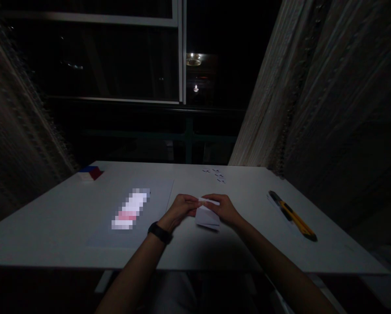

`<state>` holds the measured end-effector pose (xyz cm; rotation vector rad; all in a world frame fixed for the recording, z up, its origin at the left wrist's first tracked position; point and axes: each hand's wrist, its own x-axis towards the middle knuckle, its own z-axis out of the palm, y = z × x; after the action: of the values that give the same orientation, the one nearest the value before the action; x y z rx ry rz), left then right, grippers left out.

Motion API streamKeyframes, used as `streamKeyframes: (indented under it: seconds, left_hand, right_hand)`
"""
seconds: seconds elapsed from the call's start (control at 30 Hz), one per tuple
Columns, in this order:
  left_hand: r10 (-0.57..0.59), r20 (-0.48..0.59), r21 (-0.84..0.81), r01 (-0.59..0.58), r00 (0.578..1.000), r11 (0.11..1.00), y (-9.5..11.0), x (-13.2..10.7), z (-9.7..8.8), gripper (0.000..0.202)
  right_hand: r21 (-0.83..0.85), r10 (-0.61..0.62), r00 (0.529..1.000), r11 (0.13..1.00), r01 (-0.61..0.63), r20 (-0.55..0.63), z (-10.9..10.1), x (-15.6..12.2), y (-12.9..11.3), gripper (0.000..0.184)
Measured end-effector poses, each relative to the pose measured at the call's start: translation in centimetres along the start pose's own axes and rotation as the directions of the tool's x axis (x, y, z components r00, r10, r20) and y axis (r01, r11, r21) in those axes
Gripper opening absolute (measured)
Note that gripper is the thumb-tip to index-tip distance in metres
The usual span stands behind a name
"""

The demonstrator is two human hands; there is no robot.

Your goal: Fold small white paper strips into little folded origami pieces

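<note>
White folded paper (207,216), mid-table, pinched along its top edge by left hand (179,210) and right hand (223,208), fingers closed on it; yellow utility knife (293,216) well right, paper scraps (215,175) beyond, coloured block (90,172) far left.

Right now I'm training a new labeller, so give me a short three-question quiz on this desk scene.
1. True or false: the left hand and right hand both pinch the folded white paper.
2. What lies on the table to the right of the hands? A. yellow utility knife B. scissors C. pen
3. Fill in: the red and blue block sits at the table's far ____ corner.
Key: 1 true; 2 A; 3 left.
</note>
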<state>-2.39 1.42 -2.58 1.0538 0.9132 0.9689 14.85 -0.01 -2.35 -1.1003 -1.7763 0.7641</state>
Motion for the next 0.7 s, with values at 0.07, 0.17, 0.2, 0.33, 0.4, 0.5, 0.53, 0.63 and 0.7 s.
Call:
streamKeyframes:
  seconds: [0.07, 0.17, 0.2, 0.33, 0.4, 0.5, 0.53, 0.63, 0.7]
  left_hand:
    - [-0.002, -0.003, 0.000, 0.002, 1.000, 1.000, 0.04, -0.02, 0.02, 0.036]
    - [-0.008, -0.010, 0.001, 0.008, 1.000, 1.000, 0.15, -0.09, 0.07, 0.037]
    - [-0.010, -0.012, 0.002, 0.010, 1.000, 1.000, 0.20, -0.13, 0.09, 0.037]
    - [-0.014, -0.009, 0.002, 0.014, 1.000, 1.000, 0.33, -0.23, 0.13, 0.037]
    - [-0.012, -0.004, 0.007, 0.012, 1.000, 1.000, 0.31, -0.23, 0.10, 0.036]
    - [-0.007, 0.009, 0.027, 0.007, 1.000, 1.000, 0.23, -0.17, 0.03, 0.035]
    - [-0.007, 0.010, 0.032, 0.007, 1.000, 0.999, 0.21, -0.14, 0.01, 0.035]
    - [-0.008, 0.006, 0.029, 0.008, 1.000, 1.000, 0.21, -0.11, 0.00, 0.033]
    - [-0.004, 0.010, 0.021, 0.003, 1.000, 1.000, 0.23, -0.11, 0.00, 0.033]
  right_hand:
    - [-0.002, 0.001, 1.000, 1.000, -0.001, 0.004, -0.02, -0.02, 0.04, 0.027]
    - [-0.003, -0.003, 1.000, 1.000, 0.003, 0.005, -0.06, -0.03, 0.13, 0.028]
    - [0.000, -0.002, 1.000, 1.000, 0.002, 0.007, -0.08, -0.03, 0.13, 0.029]
    - [0.019, 0.003, 1.000, 1.000, -0.004, 0.020, -0.11, -0.01, 0.07, 0.028]
    - [0.026, 0.002, 1.000, 1.000, -0.003, 0.024, -0.10, 0.01, 0.07, 0.028]
    - [0.039, 0.000, 1.000, 0.999, -0.001, 0.030, -0.10, 0.04, 0.16, 0.027]
    - [0.042, -0.002, 0.999, 0.999, 0.001, 0.032, -0.11, 0.05, 0.18, 0.027]
    - [0.047, -0.015, 0.999, 0.999, 0.013, 0.042, -0.20, 0.06, 0.15, 0.027]
    - [0.049, -0.029, 0.998, 0.998, 0.026, 0.051, -0.31, 0.08, 0.04, 0.028]
